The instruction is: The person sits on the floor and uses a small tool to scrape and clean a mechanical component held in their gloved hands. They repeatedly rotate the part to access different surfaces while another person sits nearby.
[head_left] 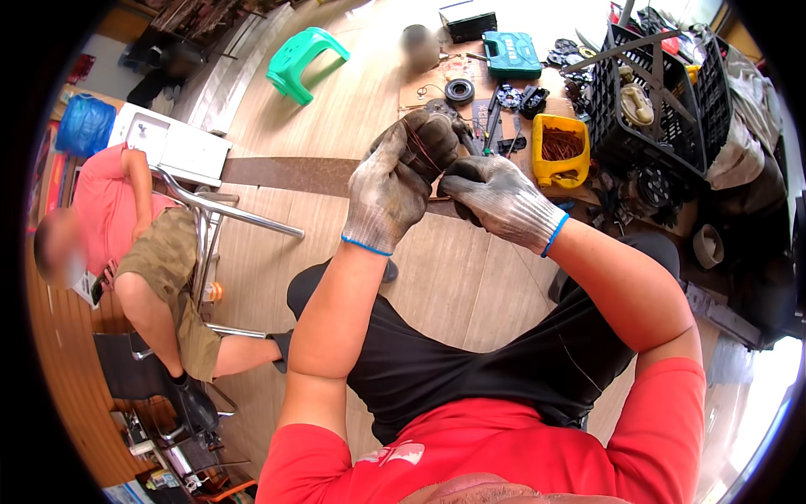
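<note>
Both my hands wear grey-white work gloves with blue cuffs and dark, dirty palms, raised close together in front of me. My left hand is closed around a dark metal part that shows past its fingertips. Thin reddish copper wire loops across the fingers of that hand. Beside it, my right hand pinches with thumb and fingers pressed together; what lies in the pinch is hidden. A fine wire or thread hangs down over my black trousers.
Beyond my hands, a board bears a black ring, a teal tool case and tools. Right of these stand a cut yellow container of copper wire and a black crate. A green stool and a seated person are left.
</note>
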Demonstrator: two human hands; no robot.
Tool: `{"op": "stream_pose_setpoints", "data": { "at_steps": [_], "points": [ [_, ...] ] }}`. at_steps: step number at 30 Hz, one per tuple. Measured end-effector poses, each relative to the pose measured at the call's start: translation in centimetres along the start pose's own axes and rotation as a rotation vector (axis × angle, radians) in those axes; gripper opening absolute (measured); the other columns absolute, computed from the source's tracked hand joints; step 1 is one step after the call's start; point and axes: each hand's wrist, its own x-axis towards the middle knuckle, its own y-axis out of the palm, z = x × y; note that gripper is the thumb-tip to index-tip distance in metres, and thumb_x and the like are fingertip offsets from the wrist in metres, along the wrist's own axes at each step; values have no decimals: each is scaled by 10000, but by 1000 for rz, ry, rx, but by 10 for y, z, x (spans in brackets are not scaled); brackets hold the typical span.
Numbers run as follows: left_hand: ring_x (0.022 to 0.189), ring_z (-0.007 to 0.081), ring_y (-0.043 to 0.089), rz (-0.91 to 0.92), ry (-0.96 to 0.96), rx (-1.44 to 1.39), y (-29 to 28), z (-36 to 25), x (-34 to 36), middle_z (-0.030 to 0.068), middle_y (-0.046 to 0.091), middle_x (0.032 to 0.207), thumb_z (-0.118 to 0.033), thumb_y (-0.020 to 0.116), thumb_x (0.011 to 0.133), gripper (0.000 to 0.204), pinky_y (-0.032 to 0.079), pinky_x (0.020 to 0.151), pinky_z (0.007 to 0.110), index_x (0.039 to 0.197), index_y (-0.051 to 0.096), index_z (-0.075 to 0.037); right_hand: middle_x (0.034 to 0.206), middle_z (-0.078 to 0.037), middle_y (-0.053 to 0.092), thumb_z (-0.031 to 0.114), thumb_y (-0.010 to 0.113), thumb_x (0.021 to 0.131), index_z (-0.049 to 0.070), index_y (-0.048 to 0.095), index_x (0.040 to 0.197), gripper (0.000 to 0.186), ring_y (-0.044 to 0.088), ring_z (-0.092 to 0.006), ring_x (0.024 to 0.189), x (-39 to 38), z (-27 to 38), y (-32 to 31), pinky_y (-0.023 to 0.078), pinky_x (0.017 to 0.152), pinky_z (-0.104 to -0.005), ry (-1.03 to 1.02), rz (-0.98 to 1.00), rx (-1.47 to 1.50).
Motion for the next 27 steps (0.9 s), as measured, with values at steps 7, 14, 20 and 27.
{"op": "stream_pose_setpoints", "data": {
  "at_steps": [7,14,20,27],
  "points": [
    [1081,332,686,-19,6,11,-1,-1,-2,125,716,1149,-350,544,1066,384,546,961,505,1292,633,-53,681,-66,614,162,602,979,-18,677,887,216,561,-134,625,10,-20,-6,456,588,-308,-196,90,-189],
    [963,333,710,131,-122,203,2,-15,-9,176,736,1021,-341,577,1046,430,556,907,484,1251,642,31,736,-15,654,142,670,940,-10,724,1010,176,578,-93,656,21,-15,-35,485,593,-283,79,239,-210],
    [958,286,732,155,-283,693,19,-22,-21,213,745,1037,-203,570,1043,356,570,916,389,1210,669,95,857,-185,710,250,714,949,-1,728,1033,265,685,-277,785,22,1,-63,532,713,-378,-22,118,-598],
    [1025,185,700,394,-21,1399,-4,-11,-15,163,745,1123,-163,574,1021,376,513,970,286,1266,659,108,993,-101,663,53,683,840,106,725,1050,221,665,-236,878,17,-4,-69,533,748,-332,-767,40,-1127]
  ]
}}
